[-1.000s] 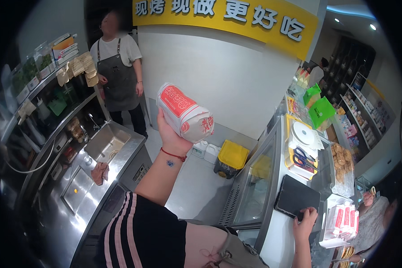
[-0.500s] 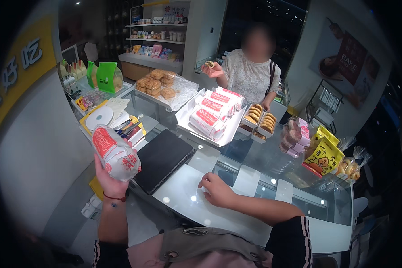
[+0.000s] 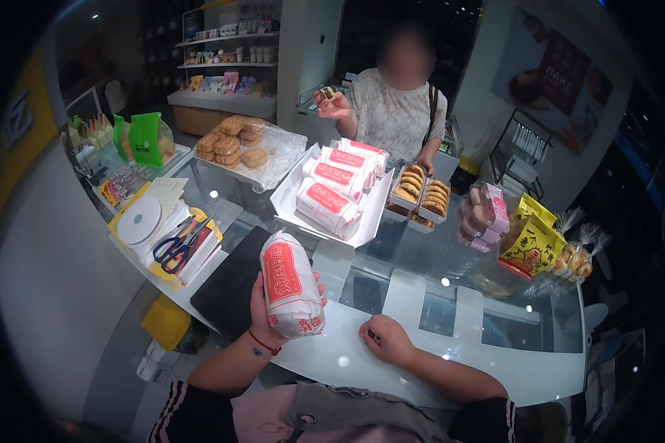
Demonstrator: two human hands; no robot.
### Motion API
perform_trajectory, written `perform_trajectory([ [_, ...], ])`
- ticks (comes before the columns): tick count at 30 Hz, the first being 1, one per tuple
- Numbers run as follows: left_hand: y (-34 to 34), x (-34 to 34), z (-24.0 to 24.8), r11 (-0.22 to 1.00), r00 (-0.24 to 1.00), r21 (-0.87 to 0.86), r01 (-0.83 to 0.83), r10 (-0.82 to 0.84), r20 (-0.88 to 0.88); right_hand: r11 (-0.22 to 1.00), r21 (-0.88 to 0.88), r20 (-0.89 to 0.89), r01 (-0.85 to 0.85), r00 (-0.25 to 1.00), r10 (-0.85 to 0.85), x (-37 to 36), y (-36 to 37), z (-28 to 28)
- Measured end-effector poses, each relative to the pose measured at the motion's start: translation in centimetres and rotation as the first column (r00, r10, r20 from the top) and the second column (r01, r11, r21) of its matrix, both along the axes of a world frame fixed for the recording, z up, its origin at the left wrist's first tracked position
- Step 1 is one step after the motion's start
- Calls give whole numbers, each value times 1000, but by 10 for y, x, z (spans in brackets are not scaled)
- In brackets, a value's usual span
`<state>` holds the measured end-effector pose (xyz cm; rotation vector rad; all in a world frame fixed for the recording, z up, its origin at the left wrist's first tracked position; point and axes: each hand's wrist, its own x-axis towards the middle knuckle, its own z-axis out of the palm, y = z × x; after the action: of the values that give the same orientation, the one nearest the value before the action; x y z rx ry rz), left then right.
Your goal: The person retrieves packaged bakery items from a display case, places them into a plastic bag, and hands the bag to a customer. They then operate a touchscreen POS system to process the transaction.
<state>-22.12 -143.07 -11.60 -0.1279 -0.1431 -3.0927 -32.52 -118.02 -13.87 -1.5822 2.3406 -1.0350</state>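
My left hand (image 3: pixel 261 313) grips a long paper-wrapped package (image 3: pixel 282 277), white with a red label, and holds it up over the counter's near side. The wrapping hides what is inside. My right hand (image 3: pixel 389 341) lies on the white counter top (image 3: pixel 421 376) with its fingers curled in loosely and nothing visible in them. Beyond both hands, several similar wrapped packages (image 3: pixel 328 201) lie in a white box-like tray (image 3: pixel 373 221). Partly behind the held package is a flat black panel (image 3: pixel 225 284) on the counter.
Across the counter stands a person (image 3: pixel 403 111) holding a small pastry (image 3: pixel 327 94). A tray of round pastries (image 3: pixel 229 144) is at far left; boxed cookies (image 3: pixel 436 198) and yellow bags (image 3: pixel 532 247) stand right. Scissors (image 3: pixel 171 253) lie on papers at left.
My left hand has carried the wrapped package right, toward the middle. My right hand has shifted slightly right and its fingers have curled in. The view has turned somewhat to the right.
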Motion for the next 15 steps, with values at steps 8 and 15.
perform_trajectory([
  [8, 36, -2, -21, 991, 983, -108, 77, -57, 176, 998, -20, -101, -67, 993, 65, 0, -3, 4],
  [15, 43, 0, -31, 976, 984, -218, -3, 42, 172, 993, -31, -38, -111, 993, 110, -7, 1, -2],
])
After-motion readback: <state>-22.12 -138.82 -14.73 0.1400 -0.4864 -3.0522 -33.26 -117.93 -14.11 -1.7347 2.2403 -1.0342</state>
